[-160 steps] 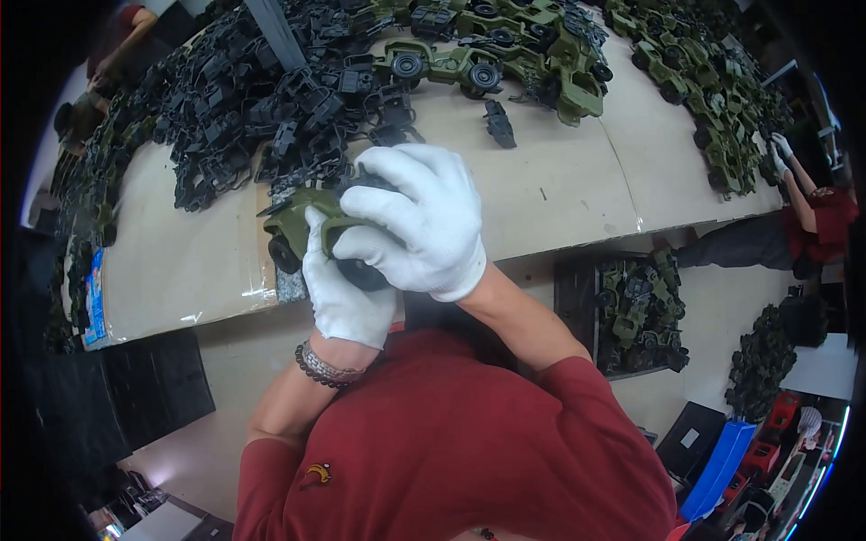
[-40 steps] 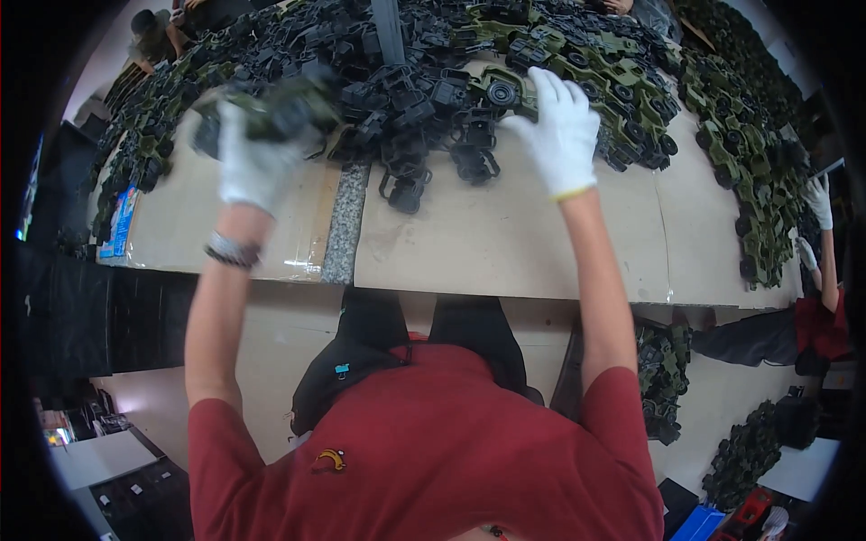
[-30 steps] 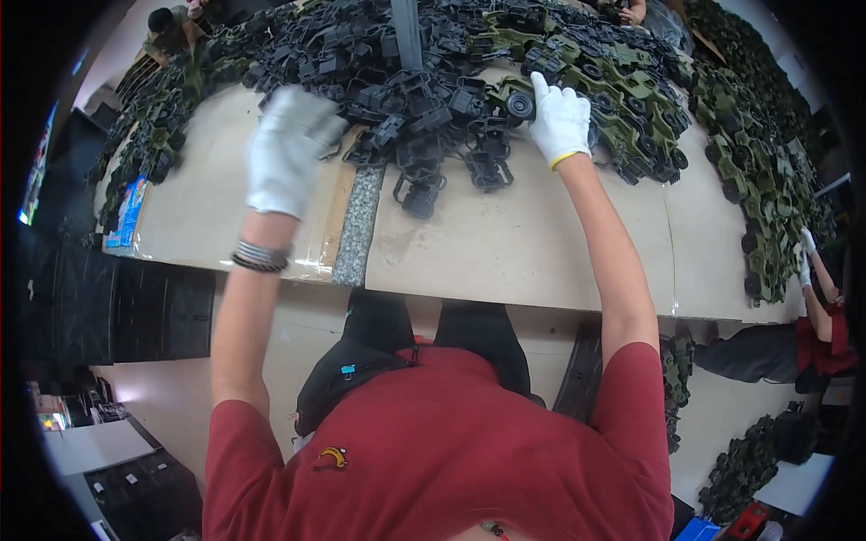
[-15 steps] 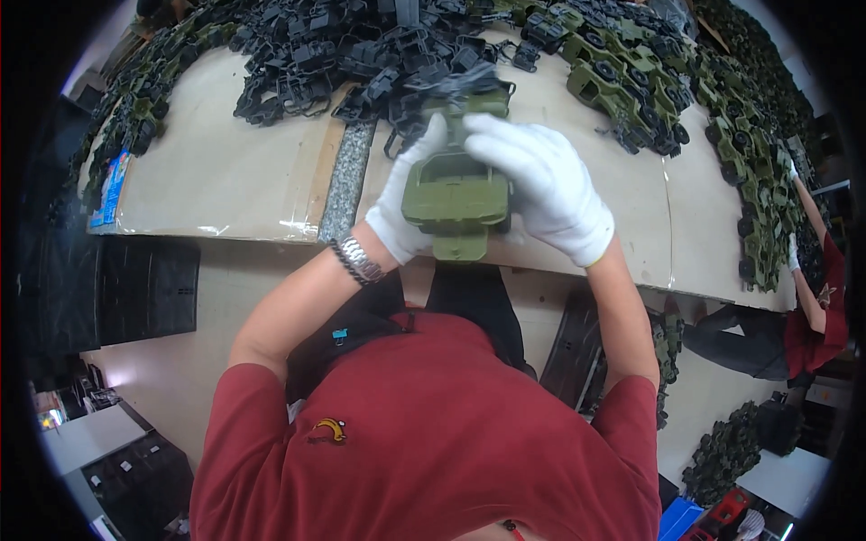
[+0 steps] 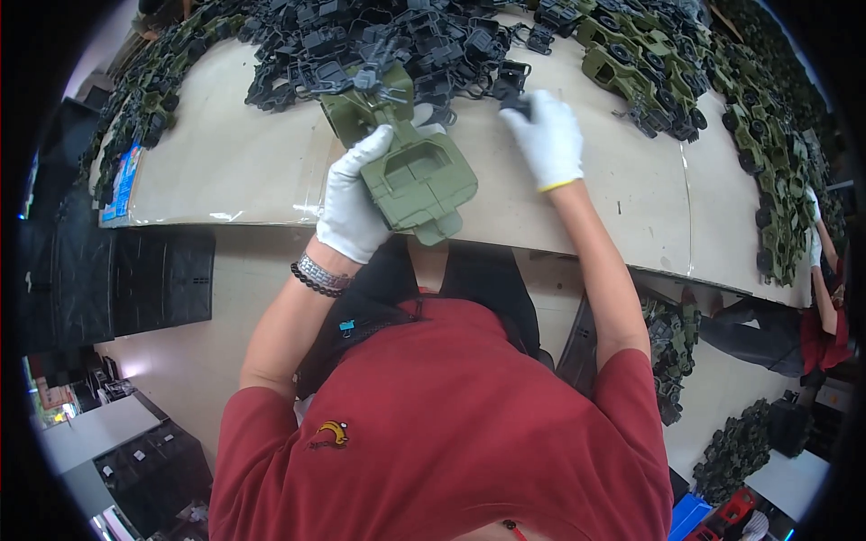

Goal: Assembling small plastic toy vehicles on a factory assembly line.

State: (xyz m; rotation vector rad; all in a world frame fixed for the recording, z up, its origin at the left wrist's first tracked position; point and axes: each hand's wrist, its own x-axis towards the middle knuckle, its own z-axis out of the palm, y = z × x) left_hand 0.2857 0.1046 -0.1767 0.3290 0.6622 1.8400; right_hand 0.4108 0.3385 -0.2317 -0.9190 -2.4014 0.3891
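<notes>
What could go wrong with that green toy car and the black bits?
The green toy car is held up by just the left hand, near the front edge of the table. If that grip slipped, the car might fall, maybe to the floor.

The right hand is at a dark part close to a messy pile of dark pieces. Pieces there might catch on each other, or one could get knocked away.
</notes>
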